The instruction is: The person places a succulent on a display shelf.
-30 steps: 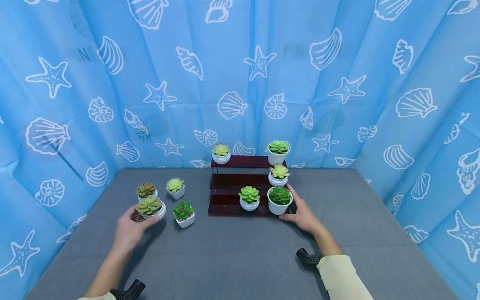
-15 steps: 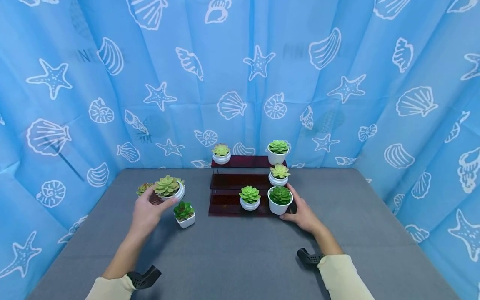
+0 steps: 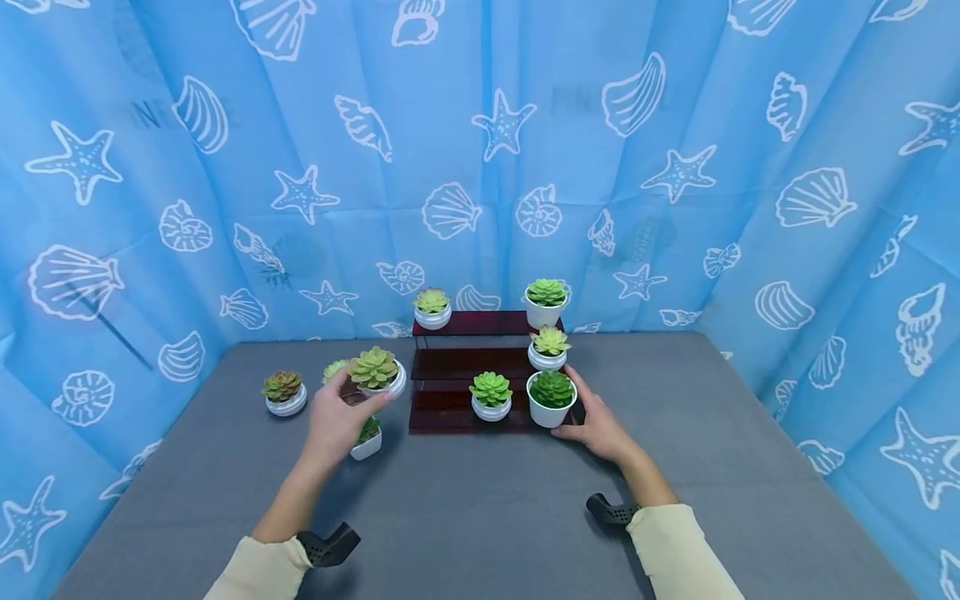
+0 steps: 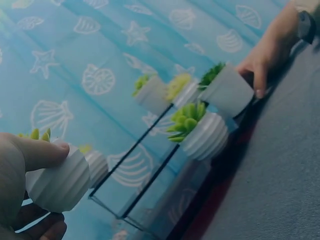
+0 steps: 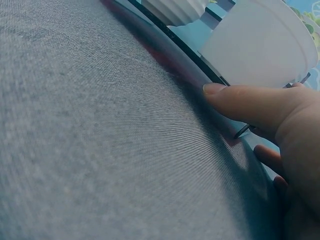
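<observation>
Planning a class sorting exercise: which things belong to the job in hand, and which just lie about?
Likely the job:
left hand
held green potted succulent
three-tier rack
right hand, at its end
five potted succulents on the rack
three more off it

Just around:
gray table
blue seashell curtain
black wrist devices

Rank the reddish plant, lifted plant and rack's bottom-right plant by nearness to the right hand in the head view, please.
1. Bottom-right plant: at right hand.
2. Lifted plant: in left hand.
3. Reddish plant: far left.
</observation>
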{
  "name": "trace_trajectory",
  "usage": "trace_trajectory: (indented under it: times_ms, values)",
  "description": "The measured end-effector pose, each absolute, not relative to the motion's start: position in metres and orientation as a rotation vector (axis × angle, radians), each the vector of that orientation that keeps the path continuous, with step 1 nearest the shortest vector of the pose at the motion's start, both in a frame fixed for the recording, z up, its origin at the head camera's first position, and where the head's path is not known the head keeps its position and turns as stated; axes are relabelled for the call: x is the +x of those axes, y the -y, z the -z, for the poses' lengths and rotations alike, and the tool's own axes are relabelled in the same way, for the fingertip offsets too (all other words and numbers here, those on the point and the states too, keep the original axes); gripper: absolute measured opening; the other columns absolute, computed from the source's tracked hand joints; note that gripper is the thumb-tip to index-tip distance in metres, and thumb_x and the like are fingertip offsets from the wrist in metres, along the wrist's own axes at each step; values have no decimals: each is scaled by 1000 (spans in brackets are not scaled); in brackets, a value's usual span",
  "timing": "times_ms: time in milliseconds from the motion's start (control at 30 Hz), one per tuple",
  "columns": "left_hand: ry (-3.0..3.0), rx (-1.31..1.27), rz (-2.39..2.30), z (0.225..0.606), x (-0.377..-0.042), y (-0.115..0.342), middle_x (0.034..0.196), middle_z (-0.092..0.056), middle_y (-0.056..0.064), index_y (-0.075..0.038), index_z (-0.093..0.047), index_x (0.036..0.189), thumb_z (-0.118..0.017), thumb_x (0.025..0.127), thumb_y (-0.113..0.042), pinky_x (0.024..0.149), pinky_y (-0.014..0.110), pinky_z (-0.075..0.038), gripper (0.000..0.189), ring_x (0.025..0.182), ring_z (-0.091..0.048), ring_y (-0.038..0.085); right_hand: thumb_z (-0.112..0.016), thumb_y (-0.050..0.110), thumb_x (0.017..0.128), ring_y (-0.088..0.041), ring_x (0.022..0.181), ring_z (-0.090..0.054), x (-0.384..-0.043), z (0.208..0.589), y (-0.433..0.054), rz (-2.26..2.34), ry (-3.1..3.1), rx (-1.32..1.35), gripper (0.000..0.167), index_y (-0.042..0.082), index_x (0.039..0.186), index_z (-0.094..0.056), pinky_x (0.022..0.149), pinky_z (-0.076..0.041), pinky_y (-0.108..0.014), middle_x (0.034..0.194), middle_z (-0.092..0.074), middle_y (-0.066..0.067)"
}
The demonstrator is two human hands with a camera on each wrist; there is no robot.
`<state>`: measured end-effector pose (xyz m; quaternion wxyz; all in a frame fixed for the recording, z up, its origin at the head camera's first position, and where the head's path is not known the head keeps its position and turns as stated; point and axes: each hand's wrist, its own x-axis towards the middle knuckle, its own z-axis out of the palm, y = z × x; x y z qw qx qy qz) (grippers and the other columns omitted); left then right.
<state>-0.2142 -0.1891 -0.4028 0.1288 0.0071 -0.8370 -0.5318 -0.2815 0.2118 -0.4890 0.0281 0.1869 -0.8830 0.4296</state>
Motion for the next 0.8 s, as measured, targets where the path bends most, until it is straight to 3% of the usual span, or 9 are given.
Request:
trace_trajectory:
  times_ms: [500, 800]
  values:
    - [2352, -76, 1600, 414, -230, 157, 120, -62, 18, 1, -53, 134, -84, 78, -18, 90, 42, -50, 67, 106, -60, 28, -84, 17, 74, -47, 132, -34, -281, 488, -211, -1337, 2736, 566, 106, 16, 156, -17, 103, -26, -67, 153, -32, -22]
    - [2377, -110, 1592, 413, -239, 138, 121, -63, 13, -4, -53, 136, -84, 78, -24, 89, 42, -51, 69, 107, -61, 25, -84, 18, 75, -47, 132, -33, -282, 488, -211, -1341, 2743, 559, 106, 17, 157, -17, 103, -25, -67, 154, -30, -21]
